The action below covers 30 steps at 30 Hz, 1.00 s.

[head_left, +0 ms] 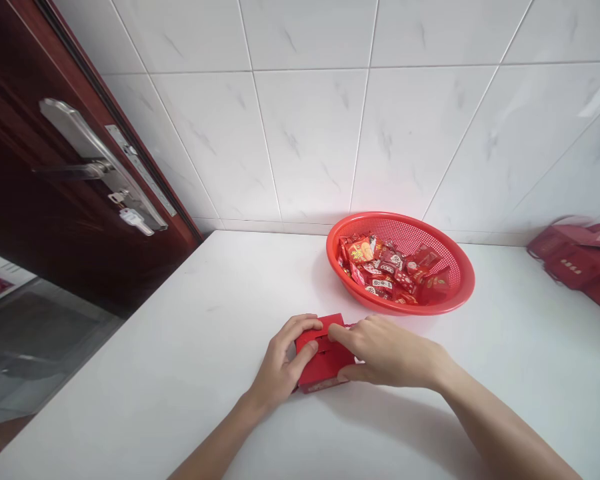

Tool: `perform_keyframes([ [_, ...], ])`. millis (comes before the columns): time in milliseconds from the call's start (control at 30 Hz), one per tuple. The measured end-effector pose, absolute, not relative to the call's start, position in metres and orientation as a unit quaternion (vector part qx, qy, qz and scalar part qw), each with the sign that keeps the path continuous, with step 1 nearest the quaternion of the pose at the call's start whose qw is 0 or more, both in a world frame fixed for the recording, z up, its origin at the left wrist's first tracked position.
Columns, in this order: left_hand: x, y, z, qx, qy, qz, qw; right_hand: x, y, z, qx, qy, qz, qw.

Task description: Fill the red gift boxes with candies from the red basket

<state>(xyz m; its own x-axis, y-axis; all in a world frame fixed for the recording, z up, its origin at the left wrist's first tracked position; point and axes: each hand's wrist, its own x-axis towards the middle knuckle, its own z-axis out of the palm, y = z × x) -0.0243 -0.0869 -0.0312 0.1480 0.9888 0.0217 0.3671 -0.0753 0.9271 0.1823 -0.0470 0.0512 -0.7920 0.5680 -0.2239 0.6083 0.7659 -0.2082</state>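
While two hands are gripping a small red box [336, 365], a red basket [453, 267] of sweets [380, 270] is standing behind it.
From the head camera, the left hand's [281, 352] fingers are closing around the box's left side, the thumb pressing on its top; the right hand's [383, 350] fingers are holding the right side, one bending onto the top flaps. The box is resting on the white bench [155, 380], just in front of the basket. More red boxes [573, 257] are lying at far right, and keys [135, 219] are hanging from a dark red door [10, 100] at left.
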Motion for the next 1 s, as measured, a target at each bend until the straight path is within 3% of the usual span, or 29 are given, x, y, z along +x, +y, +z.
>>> perform_keyframes([
  [1000, -0.023, -0.086, -0.045, 0.600, 0.504, 0.429, 0.449, 0.182, -0.045, 0.049, 0.317, 0.933, -0.144, 0.091],
])
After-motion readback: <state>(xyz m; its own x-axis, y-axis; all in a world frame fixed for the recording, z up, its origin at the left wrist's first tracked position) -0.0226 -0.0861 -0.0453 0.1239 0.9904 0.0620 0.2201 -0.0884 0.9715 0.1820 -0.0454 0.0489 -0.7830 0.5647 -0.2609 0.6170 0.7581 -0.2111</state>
